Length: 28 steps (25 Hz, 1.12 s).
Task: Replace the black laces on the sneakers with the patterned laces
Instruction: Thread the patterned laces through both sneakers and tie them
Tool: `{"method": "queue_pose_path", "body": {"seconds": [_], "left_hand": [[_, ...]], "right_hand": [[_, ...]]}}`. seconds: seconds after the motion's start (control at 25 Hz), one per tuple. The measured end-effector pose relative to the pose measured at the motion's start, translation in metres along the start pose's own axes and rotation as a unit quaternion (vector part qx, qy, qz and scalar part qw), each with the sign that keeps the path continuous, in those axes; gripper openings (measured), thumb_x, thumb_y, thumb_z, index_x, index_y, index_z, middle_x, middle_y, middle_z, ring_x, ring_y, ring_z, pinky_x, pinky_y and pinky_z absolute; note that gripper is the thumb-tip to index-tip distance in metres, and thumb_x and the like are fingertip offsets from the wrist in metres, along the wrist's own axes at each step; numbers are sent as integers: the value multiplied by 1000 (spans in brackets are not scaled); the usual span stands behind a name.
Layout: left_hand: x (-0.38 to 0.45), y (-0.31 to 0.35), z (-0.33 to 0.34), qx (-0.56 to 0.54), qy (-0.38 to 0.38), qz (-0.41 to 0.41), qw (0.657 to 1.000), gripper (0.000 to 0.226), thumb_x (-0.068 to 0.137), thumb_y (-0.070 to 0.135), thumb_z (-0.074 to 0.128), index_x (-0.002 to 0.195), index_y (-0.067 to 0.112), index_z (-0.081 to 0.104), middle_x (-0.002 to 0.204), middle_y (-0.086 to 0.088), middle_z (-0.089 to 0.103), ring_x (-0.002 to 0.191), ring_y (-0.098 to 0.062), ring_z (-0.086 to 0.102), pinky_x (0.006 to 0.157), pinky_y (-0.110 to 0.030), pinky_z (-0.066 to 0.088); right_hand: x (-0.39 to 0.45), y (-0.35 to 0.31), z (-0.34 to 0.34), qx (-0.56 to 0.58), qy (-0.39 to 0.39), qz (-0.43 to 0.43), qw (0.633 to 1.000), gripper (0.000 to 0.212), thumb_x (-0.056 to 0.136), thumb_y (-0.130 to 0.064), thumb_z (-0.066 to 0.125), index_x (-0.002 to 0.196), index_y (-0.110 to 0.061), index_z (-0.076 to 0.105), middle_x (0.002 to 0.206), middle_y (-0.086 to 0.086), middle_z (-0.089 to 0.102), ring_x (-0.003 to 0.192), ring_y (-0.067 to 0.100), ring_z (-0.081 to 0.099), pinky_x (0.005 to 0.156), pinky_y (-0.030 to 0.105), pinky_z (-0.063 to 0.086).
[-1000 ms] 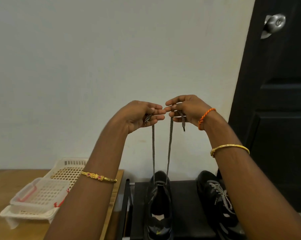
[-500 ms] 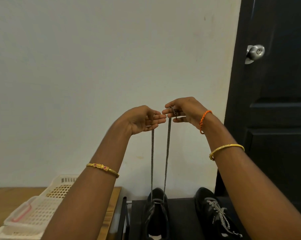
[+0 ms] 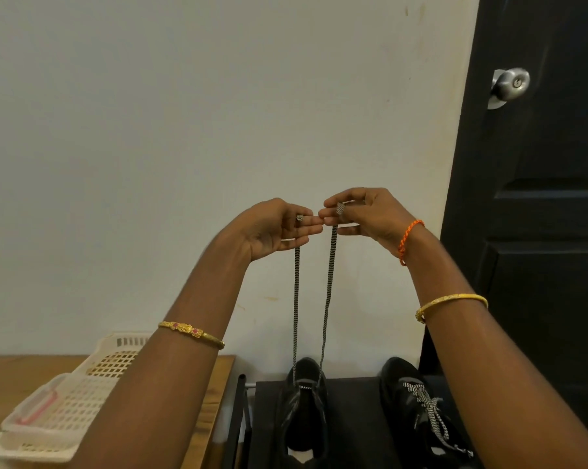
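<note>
the left sneaker (image 3: 302, 414) sits on the black rack (image 3: 353, 431) below you with the patterned lace (image 3: 327, 299) through its front eyelets only, and your left hand (image 3: 275, 228) and right hand (image 3: 363, 214) each pinch an end up high, so uneven pulling could leave one side short.

Lace tips (image 3: 340, 208) hidden in hands; both sneakers (image 3: 302, 421) cropped below.

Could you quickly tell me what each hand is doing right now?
Left hand: pinches one end of the patterned lace.
Right hand: pinches the other end.
</note>
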<state>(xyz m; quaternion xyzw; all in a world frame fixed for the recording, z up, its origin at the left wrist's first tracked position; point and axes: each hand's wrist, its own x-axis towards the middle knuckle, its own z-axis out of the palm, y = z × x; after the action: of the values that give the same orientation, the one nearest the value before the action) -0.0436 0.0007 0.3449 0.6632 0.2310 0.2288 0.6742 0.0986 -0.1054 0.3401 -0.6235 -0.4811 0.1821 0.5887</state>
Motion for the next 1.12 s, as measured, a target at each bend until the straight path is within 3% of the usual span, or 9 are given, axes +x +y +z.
{"method": "queue_pose_path", "body": {"seconds": [0.16, 0.24, 0.32, 0.4, 0.52, 0.64, 0.72, 0.92, 1.12], "left_hand": [[6, -55, -19, 55, 88, 43, 994, 28, 98, 21, 44, 103, 4, 67, 97, -10, 74, 87, -18, 72, 79, -29, 53], [18, -111, -36, 154, 168, 58, 972, 19, 98, 12, 47, 98, 7, 66, 98, -11, 73, 80, -17, 69, 75, -28, 52], [30, -177, -56, 277, 224, 11, 934, 26, 94, 1, 43, 107, 10, 64, 111, -15, 68, 89, -21, 65, 79, -30, 50], [35, -237, -66, 351, 212, -77, 909, 47, 89, -1, 43, 133, 12, 52, 122, -18, 62, 84, -21, 59, 72, -23, 46], [43, -298, -57, 336, 169, -110, 920, 53, 91, 4, 50, 142, 15, 45, 115, -16, 65, 63, -8, 53, 53, -5, 41], [56, -337, -40, 343, 108, -88, 929, 36, 93, 13, 57, 129, 12, 59, 122, 0, 63, 103, -10, 60, 91, -15, 42], [64, -357, -34, 361, 123, -63, 922, 28, 92, 17, 61, 119, 12, 66, 117, -2, 67, 107, -16, 62, 99, -30, 46], [65, -368, -35, 327, 178, -49, 927, 7, 92, 12, 59, 94, 10, 66, 92, 1, 64, 82, -5, 56, 66, -6, 42], [64, -368, -32, 267, 209, -99, 936, 5, 93, 7, 55, 90, 8, 58, 89, 3, 58, 77, -2, 50, 60, -7, 36]], "right_hand": [[-13, 61, 10, 67, 48, 76, 994, 20, 93, -7, 48, 90, -4, 68, 89, 13, 73, 80, 21, 69, 83, 33, 54], [-26, 118, 25, 40, 53, 114, 991, 18, 94, 0, 48, 95, 4, 65, 93, 18, 70, 73, 17, 66, 76, 27, 54], [-36, 184, 41, 4, 82, 163, 983, 19, 94, 8, 45, 94, 3, 63, 99, 25, 67, 70, 14, 64, 65, 19, 54], [-43, 244, 54, 21, 115, 227, 967, 18, 93, 10, 43, 94, 3, 60, 104, 30, 64, 76, 20, 64, 61, 18, 54], [-47, 299, 68, 29, 113, 295, 948, 14, 89, 10, 53, 98, 2, 60, 107, 26, 63, 87, 23, 61, 60, 19, 52], [-53, 327, 86, -37, 79, 305, 948, 9, 85, -2, 64, 83, -11, 63, 89, 15, 66, 73, 18, 60, 60, 21, 51], [-58, 339, 99, -97, 49, 281, 954, 4, 83, -10, 69, 85, -14, 67, 82, 3, 66, 75, 15, 61, 68, 22, 52], [-55, 351, 104, -153, 38, 254, 954, 10, 85, -12, 67, 76, -17, 65, 75, -3, 64, 72, 14, 59, 73, 33, 53], [-50, 354, 110, -174, 31, 254, 951, 19, 87, -7, 62, 72, -18, 58, 83, 2, 64, 80, 14, 57, 72, 23, 42]]}}
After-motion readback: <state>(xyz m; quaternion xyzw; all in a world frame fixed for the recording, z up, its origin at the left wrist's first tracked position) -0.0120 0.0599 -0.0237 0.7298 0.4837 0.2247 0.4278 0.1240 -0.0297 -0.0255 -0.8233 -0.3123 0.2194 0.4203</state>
